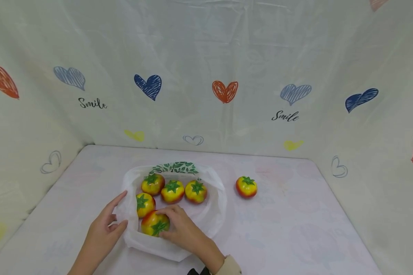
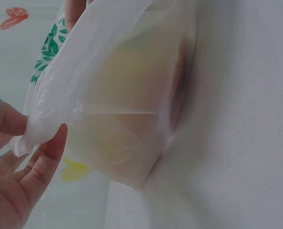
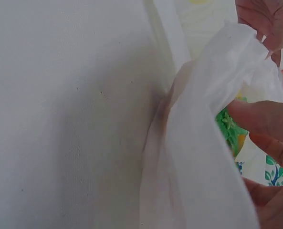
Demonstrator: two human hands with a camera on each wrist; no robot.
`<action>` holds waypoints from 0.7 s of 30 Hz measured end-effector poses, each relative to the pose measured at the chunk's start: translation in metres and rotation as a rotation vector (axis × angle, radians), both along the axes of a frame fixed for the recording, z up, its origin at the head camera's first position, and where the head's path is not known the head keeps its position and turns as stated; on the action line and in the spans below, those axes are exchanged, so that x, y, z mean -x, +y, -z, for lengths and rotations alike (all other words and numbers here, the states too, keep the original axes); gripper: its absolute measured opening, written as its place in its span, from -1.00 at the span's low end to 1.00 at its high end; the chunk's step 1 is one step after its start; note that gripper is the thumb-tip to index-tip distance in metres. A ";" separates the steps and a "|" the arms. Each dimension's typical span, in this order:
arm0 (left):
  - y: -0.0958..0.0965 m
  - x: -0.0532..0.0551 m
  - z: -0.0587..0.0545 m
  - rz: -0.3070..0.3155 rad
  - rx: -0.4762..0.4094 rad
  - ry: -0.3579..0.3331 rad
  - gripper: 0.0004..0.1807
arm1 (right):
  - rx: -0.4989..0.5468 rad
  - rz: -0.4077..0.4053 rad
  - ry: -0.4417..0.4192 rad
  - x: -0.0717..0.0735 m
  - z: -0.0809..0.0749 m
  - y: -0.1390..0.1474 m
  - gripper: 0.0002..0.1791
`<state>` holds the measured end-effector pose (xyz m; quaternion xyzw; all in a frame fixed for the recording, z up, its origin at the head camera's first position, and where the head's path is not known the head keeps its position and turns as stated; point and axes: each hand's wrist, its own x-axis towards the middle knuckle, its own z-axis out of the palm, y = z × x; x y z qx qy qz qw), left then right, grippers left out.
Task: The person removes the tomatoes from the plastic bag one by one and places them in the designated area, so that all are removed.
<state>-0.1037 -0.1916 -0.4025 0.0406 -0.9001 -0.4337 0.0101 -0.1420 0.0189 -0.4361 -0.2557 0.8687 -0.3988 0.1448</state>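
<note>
A white plastic bag (image 1: 172, 248) with a green leaf print lies with its mouth spread wide. Several yellow-and-red toy tomatoes (image 1: 172, 191) with green star-shaped tops are inside it. My right hand (image 1: 184, 229) reaches over the near rim and grips a tomato (image 1: 155, 223) at the bag's near left, thumb on one side and fingers on the other. In the right wrist view the bag hides most of that tomato's green top (image 3: 233, 131). At the left rim, my left hand (image 1: 104, 229) holds the bag's edge between thumb and fingers, plainest in the left wrist view.
One more toy tomato (image 1: 246, 187) sits on the white-covered table (image 1: 296, 214), right of the bag. Behind the table and at both sides hangs a pale curtain (image 1: 192, 46) printed with hearts and "Smile".
</note>
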 end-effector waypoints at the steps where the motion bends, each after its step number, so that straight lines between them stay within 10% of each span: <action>1: 0.000 0.000 0.000 -0.001 -0.003 -0.003 -0.16 | -0.020 -0.014 0.006 0.001 0.000 -0.001 -0.45; 21: -0.001 0.000 0.001 -0.001 0.010 -0.022 -0.15 | -0.116 -0.058 0.038 0.007 0.014 -0.016 -0.29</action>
